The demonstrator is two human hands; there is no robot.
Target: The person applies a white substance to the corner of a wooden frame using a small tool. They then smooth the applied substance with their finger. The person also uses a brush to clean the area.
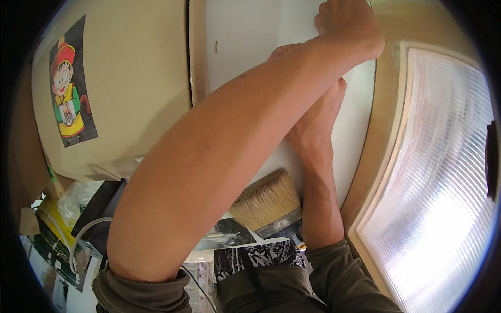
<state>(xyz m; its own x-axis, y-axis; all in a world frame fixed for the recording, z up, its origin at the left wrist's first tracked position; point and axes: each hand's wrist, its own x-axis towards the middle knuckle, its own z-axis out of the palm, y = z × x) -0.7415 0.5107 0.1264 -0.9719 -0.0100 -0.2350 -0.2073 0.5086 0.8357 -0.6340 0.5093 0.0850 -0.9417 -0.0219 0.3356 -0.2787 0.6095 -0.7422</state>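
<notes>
My left forearm reaches diagonally from the lower left to the top right, across my right arm. At the top edge my left hand (348,23) is closed, its fingers curled in front of a white panel (242,36). Whatever it may hold is out of sight. Beneath the left forearm, my right hand (319,112) is close to the same panel. Most of its fingers are hidden; only a bit shows above the forearm. A wide brush (266,201) with pale bristles and a metal band stands beside my right forearm, touched by neither hand.
A big cardboard box (135,62) with a cartoon sticker (73,83) fills the left. On the right is a ribbed glass pane (433,182) in a wooden frame (383,167). Lower left are a dark box (99,208), a pale cable (75,250) and clear plastic (78,201).
</notes>
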